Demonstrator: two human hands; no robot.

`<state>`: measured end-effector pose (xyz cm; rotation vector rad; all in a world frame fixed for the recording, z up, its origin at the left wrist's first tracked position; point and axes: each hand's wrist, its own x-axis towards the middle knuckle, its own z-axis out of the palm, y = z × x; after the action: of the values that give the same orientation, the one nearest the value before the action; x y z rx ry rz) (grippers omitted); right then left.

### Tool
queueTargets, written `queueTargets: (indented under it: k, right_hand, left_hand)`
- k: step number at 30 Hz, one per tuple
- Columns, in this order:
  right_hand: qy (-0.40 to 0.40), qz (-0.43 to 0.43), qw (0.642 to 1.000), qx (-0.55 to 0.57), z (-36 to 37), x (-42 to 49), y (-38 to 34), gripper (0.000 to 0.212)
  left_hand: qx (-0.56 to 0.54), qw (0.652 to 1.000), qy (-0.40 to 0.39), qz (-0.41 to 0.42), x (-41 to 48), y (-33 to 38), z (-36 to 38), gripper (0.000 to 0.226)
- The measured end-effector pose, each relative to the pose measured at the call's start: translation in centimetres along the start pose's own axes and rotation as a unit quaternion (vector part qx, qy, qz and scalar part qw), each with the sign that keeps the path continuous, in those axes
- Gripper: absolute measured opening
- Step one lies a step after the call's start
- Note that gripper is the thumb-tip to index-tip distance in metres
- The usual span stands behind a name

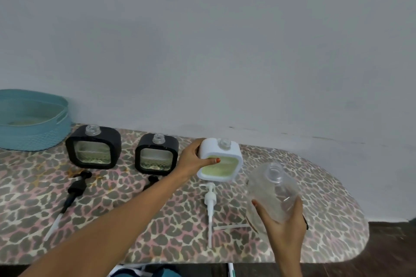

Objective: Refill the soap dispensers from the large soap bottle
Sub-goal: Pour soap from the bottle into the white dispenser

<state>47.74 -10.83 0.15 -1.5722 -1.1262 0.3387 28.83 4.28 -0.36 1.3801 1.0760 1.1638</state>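
Head view. The table [326, 198], under a leopard-print cover, runs along a plain wall.

White dispenser [227, 153]: uncapped, near the table's back edge, pale green liquid behind its front window. It leans slightly; cannot tell whether its base is off the table. The left hand [195, 159] grasps its left side, thumb across the window, other fingers hidden behind.

Large soap bottle [272, 191]: clear, uncapped, looks almost empty, held above the table just right of and nearer than the white dispenser. Its neck is tilted up and away. The right hand [286, 227] grasps it around the base.

Left of the white dispenser stand two black dispensers, the nearer [157, 153] and the farther [93, 148], both open-necked and apart from one another. A teal basket [33, 132] sits farther left by the wall.

White pump [210, 200] lies just in front of the white dispenser, tube toward the near edge.

Bare cover extends right of the white dispenser to the table's rounded end.
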Motion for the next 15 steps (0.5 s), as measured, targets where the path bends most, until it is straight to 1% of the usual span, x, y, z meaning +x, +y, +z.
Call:
queueTargets:
  k: [3,9,10,13,15]
  right_hand:
    - [0.006,0.011,1.000,0.019,-0.5,0.2,0.7,0.088]
    - [0.021,0.012,0.999,0.022,-0.8,1.4,1.7,0.067]
    - [0.022,0.008,0.999,0.023,-0.8,1.7,1.8,0.066]
    - [0.029,-0.010,0.999,0.031,-0.6,3.3,2.0,0.074]
    - [0.026,-0.017,0.999,0.029,-0.3,4.9,2.3,0.073]
  left_hand:
    - [0.010,1.000,0.007,-0.008,1.4,-1.3,0.6,0.055]
    - [0.009,1.000,-0.005,-0.023,2.7,-3.4,0.6,0.054]
    - [0.004,1.000,-0.007,-0.027,2.8,-3.6,0.6,0.054]
    - [-0.008,0.999,-0.005,-0.035,3.0,-4.2,0.5,0.056]
    - [-0.004,0.999,-0.011,-0.036,2.9,-4.4,0.4,0.055]
